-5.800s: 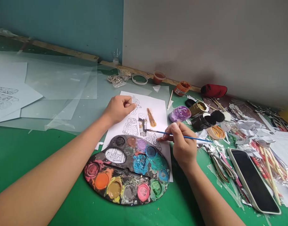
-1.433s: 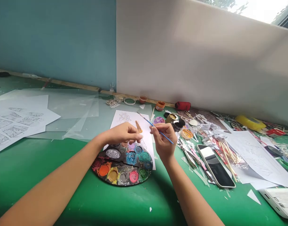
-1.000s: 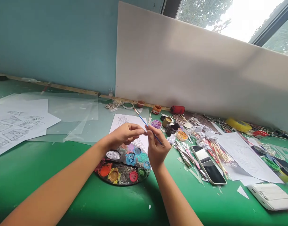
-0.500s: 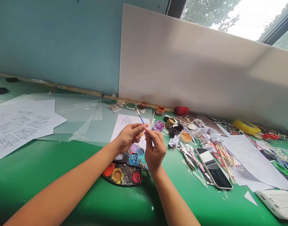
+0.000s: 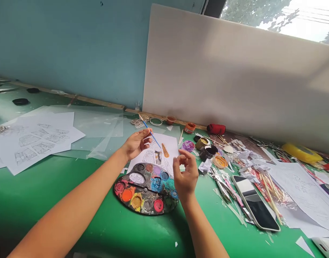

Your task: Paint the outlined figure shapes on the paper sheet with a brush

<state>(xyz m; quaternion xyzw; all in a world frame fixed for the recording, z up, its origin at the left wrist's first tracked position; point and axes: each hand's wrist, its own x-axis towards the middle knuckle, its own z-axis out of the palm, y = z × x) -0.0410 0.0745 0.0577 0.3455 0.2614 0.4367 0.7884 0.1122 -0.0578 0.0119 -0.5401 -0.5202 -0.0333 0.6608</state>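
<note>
My left hand (image 5: 137,143) pinches a thin blue paintbrush (image 5: 153,135) by its handle, bristles pointing up and left. Apart from the brush, my right hand (image 5: 186,172) is raised with curled, separated fingers and nothing in it. Below both hands lies an oval paint palette (image 5: 146,211), its wells filled with red, orange, ochre, blue and green. Behind the palette is a white sheet with line drawings (image 5: 148,157). On that sheet rest a long glittery gold-brown piece (image 5: 165,150) and a smaller dark-and-gold piece (image 5: 158,157).
Open paint jars, purple (image 5: 188,146), black (image 5: 207,152) and orange (image 5: 220,162), stand right of the sheet. Nearer are metal pliers (image 5: 223,186) and a phone (image 5: 257,204). Printed sheets (image 5: 40,143) and clear plastic film (image 5: 100,122) lie left. A white board (image 5: 220,71) leans behind.
The brush has passed from both hands to my left hand alone, which moved left. My right hand has let go and moved right. The view has shifted, and the gold-brown piece now shows.
</note>
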